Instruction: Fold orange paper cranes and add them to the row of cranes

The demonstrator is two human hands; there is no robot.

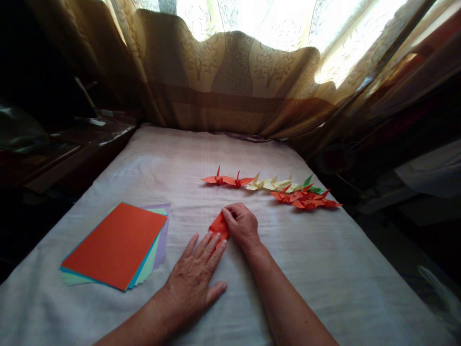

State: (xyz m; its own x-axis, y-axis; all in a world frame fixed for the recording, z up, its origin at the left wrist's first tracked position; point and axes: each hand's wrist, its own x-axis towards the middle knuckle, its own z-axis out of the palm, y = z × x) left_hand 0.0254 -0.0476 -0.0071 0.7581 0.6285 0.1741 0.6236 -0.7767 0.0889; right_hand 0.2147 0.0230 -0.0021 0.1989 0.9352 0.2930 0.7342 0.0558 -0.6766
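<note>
A small folded piece of orange paper (pixel 219 227) lies on the white cloth in front of me, partly covered by both hands. My left hand (pixel 196 271) rests flat with its fingers stretched out, the fingertips on the paper's lower part. At the paper's upper right corner, my right hand (pixel 243 225) is closed, thumb and forefinger pinching the edge. The exact shape of the fold is hidden beneath the fingers.
To the left lies a stack of coloured sheets (pixel 115 245), orange on top, with blue, green and purple edges showing. Folded paper cranes in orange (pixel 306 198), cream (pixel 268 184) and green (pixel 315 189) stand at the right back. A patterned curtain (pixel 230 72) hangs behind.
</note>
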